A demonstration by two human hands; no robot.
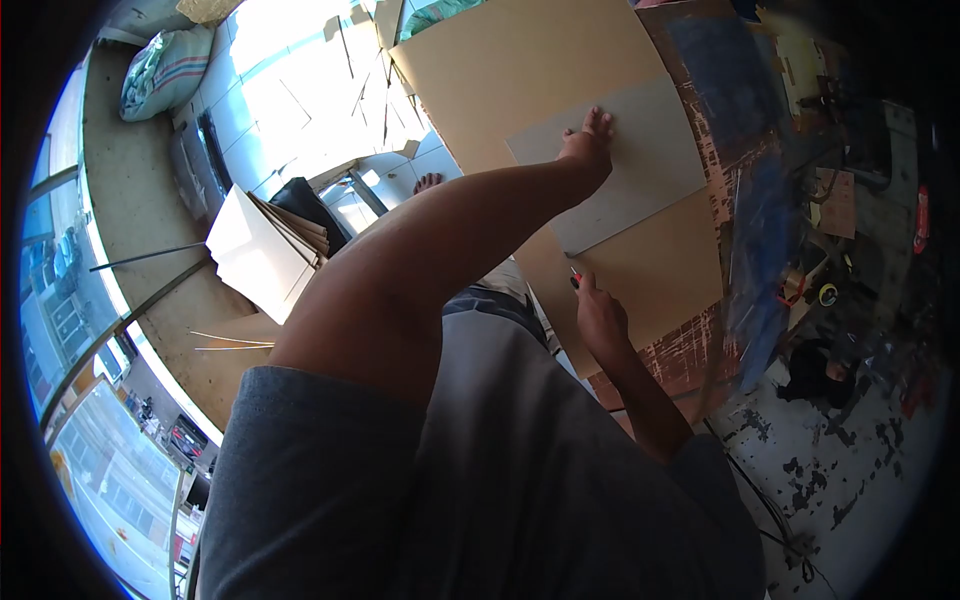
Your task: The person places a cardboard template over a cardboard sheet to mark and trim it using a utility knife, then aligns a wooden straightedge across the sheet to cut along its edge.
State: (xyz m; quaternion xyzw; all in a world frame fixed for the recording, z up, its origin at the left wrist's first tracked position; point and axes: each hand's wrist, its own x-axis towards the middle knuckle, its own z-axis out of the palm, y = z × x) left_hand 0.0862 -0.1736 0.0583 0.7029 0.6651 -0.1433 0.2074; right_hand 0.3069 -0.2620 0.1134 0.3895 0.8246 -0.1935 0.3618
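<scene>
A large brown board [540, 60] lies on the worktable, with a smaller grey rectangular sheet [640, 190] on top of it. My left hand [590, 145] rests on the grey sheet, its fingers stretched out over the upper part. In my right hand [603, 318] is a cutter knife [576, 281] with a red and black handle, gripped near its front. The knife's tip is close to the lower left corner of the grey sheet; whether it touches the board, I cannot tell.
Under the board is a scratched reddish-brown tabletop [690, 345]. Several cut boards [262, 250] stand stacked at the left. Thin offcuts lie on the bright tiled floor [290, 90]. A tape roll [827, 294] and other items sit on the right. A stuffed sack [165, 75] is at the upper left.
</scene>
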